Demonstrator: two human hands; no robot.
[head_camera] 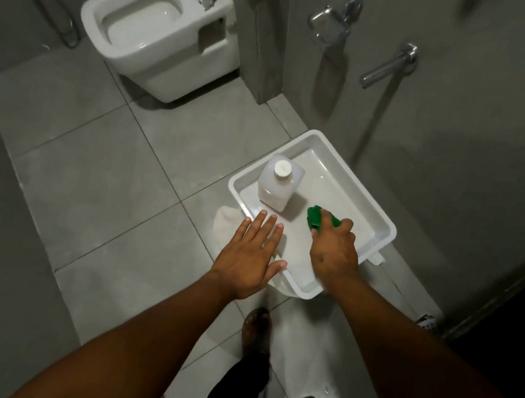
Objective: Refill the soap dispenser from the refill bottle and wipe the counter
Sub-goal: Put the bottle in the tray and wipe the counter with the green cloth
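The person stands over a white rectangular ceramic basin (380, 215) fixed to the grey wall, both arms reaching down. The right hand (332, 248) has its fingers curled round a small green cleaning cloth (315, 218), pressing it against the basin's inner floor just right of a translucent white plastic refill bottle with a round white cap (277, 184); that grip looks suited to scrubbing rather than carrying. The left hand (249, 259) lies flat with fingers spread and straight, holding nothing, over the basin's near left rim, probably to steady the body while leaning in. The bottle stands upright and capped at the far left of the basin, apart from the cloth. I cannot pick out any soap dispenser.
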